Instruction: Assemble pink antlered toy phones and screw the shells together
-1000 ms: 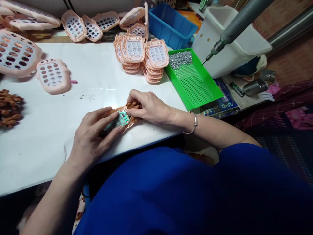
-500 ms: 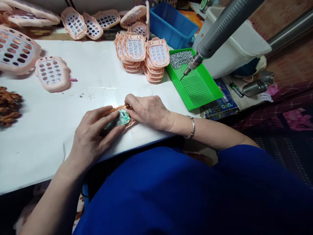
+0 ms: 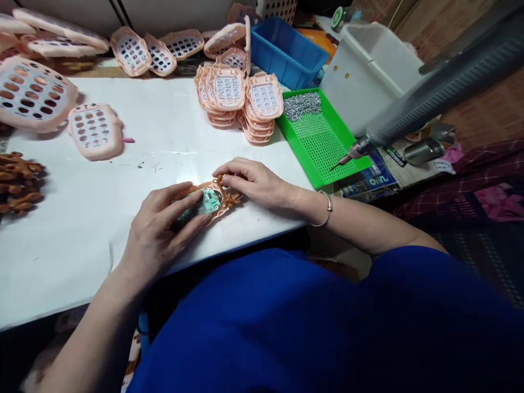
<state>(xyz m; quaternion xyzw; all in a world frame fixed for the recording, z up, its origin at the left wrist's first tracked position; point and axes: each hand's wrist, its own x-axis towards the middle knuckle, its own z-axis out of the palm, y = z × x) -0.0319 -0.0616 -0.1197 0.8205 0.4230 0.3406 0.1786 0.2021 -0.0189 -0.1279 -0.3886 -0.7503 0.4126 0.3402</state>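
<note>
My left hand [image 3: 164, 218] grips a shell [image 3: 216, 217] with a green circuit board [image 3: 210, 201] showing inside it, near the table's front edge. My right hand [image 3: 249, 180] pinches a small brown branched piece [image 3: 221, 183] at the shell's right end. Another brown branched part [image 3: 234, 199] sticks out from that end, below my right fingers. Much of the shell is hidden under my left fingers.
Stacked pink shells [image 3: 265, 98] stand behind my hands. A green tray [image 3: 301, 158] holds silver screws [image 3: 303, 105]. A screwdriver [image 3: 409, 120] hangs over its right side. Brown pieces [image 3: 20, 183] lie at left, and blue [image 3: 286, 54] and white bins [image 3: 347, 82] stand behind.
The screwdriver has swung right and toward me. My right hand has shifted slightly right, and brown branched parts now show at the shell's right end. The view has shifted slightly.
</note>
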